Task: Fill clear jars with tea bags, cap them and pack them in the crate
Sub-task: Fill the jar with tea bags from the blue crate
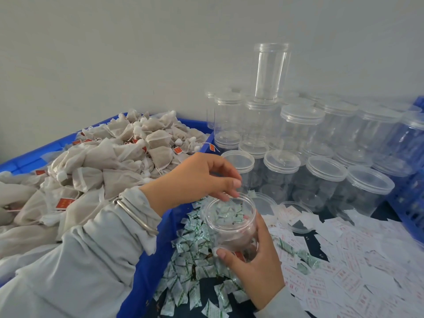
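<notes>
1. Hands: right hand (254,269) wrapped round lower body of an open jar (230,222), held tilted just above the bench (305,244). Left hand (197,180) over the jar mouth, fingers loosely curled and apart, nothing visibly gripped; fingertips just at the rim.
2. Jar: clear plastic, no cap on. One or two tea bags seen at bottom w/ a red tag; mostly unfilled.
3. Progress (judged): early in filling this jar. Capping and crate packing not yet done; no filled jar in view.
4. Supply: blue tray (146,267) at left heaped w/ tea bags (114,166), ample stock.
5. Surroundings: small green-white sachets (195,265) and printed slips (339,271) scattered on bench; loose lid (297,216) beside jar; stacked capped empty jars (321,157) behind; blue crate (410,203) at right edge.
</notes>
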Demonstrator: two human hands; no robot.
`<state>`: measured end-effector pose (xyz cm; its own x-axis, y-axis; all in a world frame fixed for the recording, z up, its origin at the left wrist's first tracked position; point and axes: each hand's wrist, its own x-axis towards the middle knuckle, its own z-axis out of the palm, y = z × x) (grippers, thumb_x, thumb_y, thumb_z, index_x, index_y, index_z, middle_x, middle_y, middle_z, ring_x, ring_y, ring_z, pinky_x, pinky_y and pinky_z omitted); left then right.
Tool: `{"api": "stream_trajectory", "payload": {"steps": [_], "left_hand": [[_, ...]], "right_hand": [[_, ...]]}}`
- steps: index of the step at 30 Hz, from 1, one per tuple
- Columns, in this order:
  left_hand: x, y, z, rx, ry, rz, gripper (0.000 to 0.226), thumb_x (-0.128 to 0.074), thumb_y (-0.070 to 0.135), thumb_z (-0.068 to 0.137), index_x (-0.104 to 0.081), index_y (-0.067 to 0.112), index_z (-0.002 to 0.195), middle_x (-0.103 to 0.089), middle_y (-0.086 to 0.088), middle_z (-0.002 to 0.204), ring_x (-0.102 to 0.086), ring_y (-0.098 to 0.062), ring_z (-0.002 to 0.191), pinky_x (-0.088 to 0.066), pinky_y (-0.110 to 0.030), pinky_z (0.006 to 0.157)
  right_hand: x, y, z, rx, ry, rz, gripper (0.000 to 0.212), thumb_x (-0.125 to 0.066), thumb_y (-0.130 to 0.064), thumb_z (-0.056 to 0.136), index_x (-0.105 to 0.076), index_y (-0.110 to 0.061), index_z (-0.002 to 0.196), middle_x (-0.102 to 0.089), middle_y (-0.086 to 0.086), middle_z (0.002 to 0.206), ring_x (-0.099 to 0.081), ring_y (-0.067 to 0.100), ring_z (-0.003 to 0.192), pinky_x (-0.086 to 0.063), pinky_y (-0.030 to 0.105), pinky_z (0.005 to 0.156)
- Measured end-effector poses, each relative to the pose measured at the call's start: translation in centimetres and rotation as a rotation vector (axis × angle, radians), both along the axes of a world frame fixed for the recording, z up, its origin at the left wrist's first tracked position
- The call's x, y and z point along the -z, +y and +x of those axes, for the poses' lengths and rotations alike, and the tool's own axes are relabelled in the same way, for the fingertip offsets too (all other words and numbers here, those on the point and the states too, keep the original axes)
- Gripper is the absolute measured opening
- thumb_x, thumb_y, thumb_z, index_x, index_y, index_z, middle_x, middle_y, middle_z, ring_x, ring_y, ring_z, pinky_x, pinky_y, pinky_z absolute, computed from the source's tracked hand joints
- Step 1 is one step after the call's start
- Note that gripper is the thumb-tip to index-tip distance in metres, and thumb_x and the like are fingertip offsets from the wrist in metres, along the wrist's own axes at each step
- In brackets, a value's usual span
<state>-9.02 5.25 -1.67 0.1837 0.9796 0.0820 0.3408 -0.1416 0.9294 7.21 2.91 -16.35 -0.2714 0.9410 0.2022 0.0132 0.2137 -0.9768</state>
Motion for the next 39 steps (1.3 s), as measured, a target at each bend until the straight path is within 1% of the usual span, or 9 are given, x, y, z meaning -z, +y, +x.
{"api": "stream_trajectory", "payload": {"steps": [4,9,16,19,21,26,31,35,39], "left_hand": [[-0.6,0.9,-1.8,-0.295,0.016,0.129,0.016,-0.065,0.005,0.087,-0.067,0.017,0.077,-0.07,0.008,0.068,-0.069,-0.004,0.066,-0.055,-0.016,0.059],[0.2,2.6,-6.8,-0.775,0.457,0.301,0.023,-0.051,0.008,0.089,-0.068,0.02,0.1,-0.066,0.007,0.097,-0.055,-0.007,0.082,-0.037,-0.011,0.068],[4.1,4.0,-9.0,-0.67,0.902,0.057,0.048,-0.044,0.0,0.088,-0.049,0.017,0.133,-0.046,-0.008,0.137,-0.049,-0.027,0.116,-0.039,-0.029,0.078],[4.4,3.9,-9.1,-0.605,1.057,-0.008,0.05,-0.043,0.004,0.087,-0.043,0.02,0.134,-0.035,-0.013,0.14,-0.04,-0.034,0.124,-0.041,-0.043,0.096],[4.5,4.0,-9.1,-0.56,1.128,-0.054,0.048,-0.041,0.008,0.088,-0.038,0.021,0.134,-0.034,-0.016,0.139,-0.042,-0.036,0.122,-0.042,-0.047,0.096],[4.6,4.2,-9.0,-0.611,1.093,-0.096,0.067,-0.043,0.013,0.092,-0.009,0.016,0.15,-0.029,-0.02,0.149,-0.037,-0.037,0.131,-0.038,-0.046,0.1],[4.7,4.6,-9.0,-0.671,1.082,-0.099,0.058,-0.043,0.024,0.097,-0.018,0.005,0.146,-0.037,-0.02,0.145,-0.046,-0.035,0.125,-0.041,-0.043,0.093],[5.0,4.9,-9.2,-0.693,1.08,-0.029,0.029,-0.044,0.026,0.096,-0.045,0.01,0.12,-0.061,-0.013,0.113,-0.057,-0.029,0.096,-0.04,-0.034,0.071],[4.6,4.7,-9.3,-0.717,0.92,0.073,0.014,-0.049,0.027,0.09,-0.047,0.014,0.085,-0.058,-0.004,0.086,-0.052,-0.023,0.079,-0.036,-0.03,0.064]], "right_hand": [[-0.1,-0.1,0.0,-0.01,-0.002,-0.024,0.105,-0.086,-0.029,0.056,-0.029,-0.045,0.142,-0.044,-0.011,0.141,-0.046,0.013,0.128,-0.045,0.045,0.102],[-0.1,-0.3,0.2,-0.002,-0.019,-0.024,0.104,-0.088,-0.031,0.058,-0.024,-0.057,0.136,-0.038,-0.016,0.145,-0.039,0.011,0.133,-0.041,0.047,0.105],[-0.4,-0.3,0.2,-0.001,-0.016,-0.031,0.103,-0.088,-0.021,0.061,-0.026,-0.055,0.137,-0.039,-0.013,0.145,-0.041,0.012,0.132,-0.044,0.046,0.103],[-0.6,-0.5,0.2,0.008,-0.028,-0.024,0.101,-0.088,-0.024,0.061,-0.024,-0.066,0.127,-0.037,-0.016,0.145,-0.04,0.01,0.133,-0.042,0.045,0.105],[-0.7,-0.6,0.2,0.021,-0.043,-0.014,0.099,-0.088,-0.027,0.061,-0.023,-0.068,0.124,-0.036,-0.017,0.145,-0.038,0.008,0.133,-0.041,0.045,0.106],[-0.6,-0.5,0.2,0.019,-0.047,-0.012,0.101,-0.088,-0.03,0.06,-0.024,-0.064,0.13,-0.038,-0.016,0.145,-0.04,0.01,0.132,-0.042,0.046,0.105],[-0.5,-0.5,0.1,0.007,-0.04,-0.022,0.103,-0.088,-0.034,0.057,-0.025,-0.063,0.133,-0.037,-0.016,0.146,-0.039,0.011,0.133,-0.041,0.046,0.106],[-0.4,-0.3,0.2,-0.012,-0.036,-0.031,0.106,-0.088,-0.03,0.058,-0.025,-0.051,0.14,-0.039,-0.011,0.146,-0.042,0.013,0.132,-0.044,0.047,0.103],[-0.4,-0.2,0.2,-0.021,-0.028,-0.035,0.105,-0.088,-0.021,0.062,-0.025,-0.05,0.141,-0.039,-0.011,0.146,-0.043,0.012,0.131,-0.046,0.044,0.101]]}}
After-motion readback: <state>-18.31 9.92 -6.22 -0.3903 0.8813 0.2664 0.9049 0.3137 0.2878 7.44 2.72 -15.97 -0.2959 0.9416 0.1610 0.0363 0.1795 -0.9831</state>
